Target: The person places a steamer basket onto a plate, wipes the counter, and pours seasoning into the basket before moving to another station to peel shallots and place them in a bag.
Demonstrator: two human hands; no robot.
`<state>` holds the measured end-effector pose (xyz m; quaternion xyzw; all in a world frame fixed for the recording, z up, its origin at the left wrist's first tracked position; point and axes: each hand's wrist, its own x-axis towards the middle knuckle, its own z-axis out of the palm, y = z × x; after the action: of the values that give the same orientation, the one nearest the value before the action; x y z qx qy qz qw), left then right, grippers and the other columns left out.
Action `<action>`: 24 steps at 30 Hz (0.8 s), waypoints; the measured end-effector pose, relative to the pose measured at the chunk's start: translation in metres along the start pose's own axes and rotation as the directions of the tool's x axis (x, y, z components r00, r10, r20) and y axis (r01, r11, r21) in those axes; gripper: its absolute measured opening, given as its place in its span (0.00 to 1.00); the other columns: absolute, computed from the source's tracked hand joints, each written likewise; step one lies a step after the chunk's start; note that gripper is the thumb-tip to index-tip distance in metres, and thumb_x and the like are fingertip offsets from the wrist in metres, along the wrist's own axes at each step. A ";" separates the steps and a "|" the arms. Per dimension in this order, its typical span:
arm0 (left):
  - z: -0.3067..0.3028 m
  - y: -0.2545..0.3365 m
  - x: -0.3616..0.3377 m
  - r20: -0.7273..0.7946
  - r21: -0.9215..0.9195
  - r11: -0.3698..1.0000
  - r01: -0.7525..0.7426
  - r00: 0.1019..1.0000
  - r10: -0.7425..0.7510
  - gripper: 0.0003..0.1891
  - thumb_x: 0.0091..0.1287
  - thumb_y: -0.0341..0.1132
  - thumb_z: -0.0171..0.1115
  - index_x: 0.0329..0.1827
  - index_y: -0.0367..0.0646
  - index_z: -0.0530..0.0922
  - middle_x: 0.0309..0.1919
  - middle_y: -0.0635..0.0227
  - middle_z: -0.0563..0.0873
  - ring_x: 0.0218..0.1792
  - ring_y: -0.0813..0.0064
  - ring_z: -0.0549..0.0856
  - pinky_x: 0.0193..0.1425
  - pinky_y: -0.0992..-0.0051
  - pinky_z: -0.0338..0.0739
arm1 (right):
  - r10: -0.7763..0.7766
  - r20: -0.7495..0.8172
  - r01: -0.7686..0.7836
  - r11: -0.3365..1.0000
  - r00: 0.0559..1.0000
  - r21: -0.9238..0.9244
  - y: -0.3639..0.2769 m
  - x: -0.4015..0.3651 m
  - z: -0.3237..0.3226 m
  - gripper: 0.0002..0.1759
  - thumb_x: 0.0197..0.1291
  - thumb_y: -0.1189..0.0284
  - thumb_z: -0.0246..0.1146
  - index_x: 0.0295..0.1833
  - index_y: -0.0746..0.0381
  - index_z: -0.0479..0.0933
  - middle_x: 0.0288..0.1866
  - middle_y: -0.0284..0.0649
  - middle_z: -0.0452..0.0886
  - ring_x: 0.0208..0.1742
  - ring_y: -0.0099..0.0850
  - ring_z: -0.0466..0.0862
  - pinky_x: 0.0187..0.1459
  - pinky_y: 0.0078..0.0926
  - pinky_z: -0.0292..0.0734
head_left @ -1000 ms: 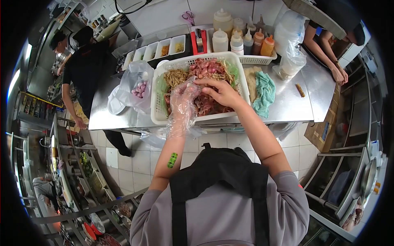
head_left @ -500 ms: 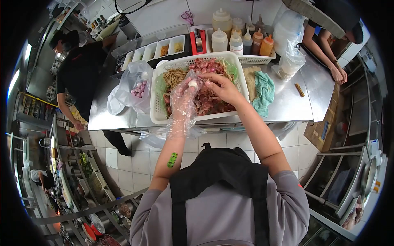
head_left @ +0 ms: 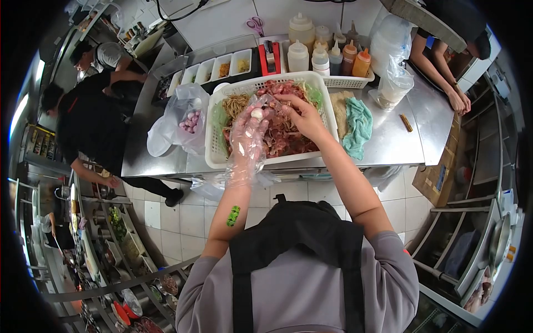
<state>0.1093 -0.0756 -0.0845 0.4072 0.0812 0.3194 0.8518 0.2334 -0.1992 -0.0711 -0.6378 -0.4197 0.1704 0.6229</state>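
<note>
Over a white basket [head_left: 215, 151] my left hand [head_left: 248, 132], in a clear plastic glove, holds a small white peeled bulb [head_left: 257, 114]. My bare right hand [head_left: 301, 116] is just right of it, fingers bent together; what lies between them is too small to make out. Beneath both hands the basket bears red shallots [head_left: 280, 87], loose reddish skins [head_left: 286, 141] and dry brown roots [head_left: 236, 104]. Left of the basket, a plastic bag [head_left: 201, 141] contains peeled pinkish shallots [head_left: 190, 121].
Sauce bottles [head_left: 298, 57], white trays [head_left: 224, 67] and a red holder [head_left: 270, 65] line the back. A teal cloth [head_left: 357, 127] lies to the right. One person [head_left: 91, 116] stands left; another person's forearms [head_left: 438, 72] rest at the right.
The person in black at the left has moved downward and left in view, and another person in a light top shows behind. My right-hand fingers have drawn slightly away from the white bulb.
</note>
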 end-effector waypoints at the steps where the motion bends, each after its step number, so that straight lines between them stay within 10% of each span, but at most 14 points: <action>1: -0.003 0.000 0.002 0.038 -0.085 0.996 0.005 0.999 -0.002 0.15 0.65 0.24 0.60 0.55 0.37 0.73 0.55 0.57 0.78 0.53 0.63 0.81 0.53 0.75 0.82 | 0.012 -0.018 -0.012 1.000 1.000 0.003 0.000 0.001 -0.001 0.18 0.66 0.71 0.57 0.61 0.58 0.74 0.57 0.34 0.79 0.57 0.26 0.75 0.60 0.23 0.66; 11: 0.025 0.009 0.000 -0.180 -0.174 0.985 0.018 0.982 -0.049 0.13 0.61 0.21 0.63 0.44 0.38 0.68 0.55 0.47 0.75 0.57 0.60 0.78 0.63 0.71 0.76 | -0.109 0.171 0.108 0.994 0.979 0.015 0.005 -0.005 0.005 0.12 0.66 0.71 0.58 0.52 0.61 0.69 0.43 0.35 0.79 0.44 0.23 0.78 0.46 0.24 0.72; 24: -0.006 -0.010 0.004 -0.020 -0.094 0.992 -0.085 0.996 0.083 0.16 0.54 0.16 0.64 0.40 0.43 0.69 0.54 0.49 0.77 0.60 0.57 0.76 0.65 0.65 0.71 | -0.183 0.189 0.193 0.981 0.965 -0.033 -0.009 -0.006 0.012 0.18 0.66 0.72 0.56 0.62 0.58 0.73 0.60 0.38 0.78 0.62 0.31 0.75 0.62 0.28 0.67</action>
<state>0.1148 -0.0733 -0.0954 0.3667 0.0555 0.3617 0.8553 0.2184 -0.1967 -0.0667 -0.5922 -0.5385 0.1582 0.5782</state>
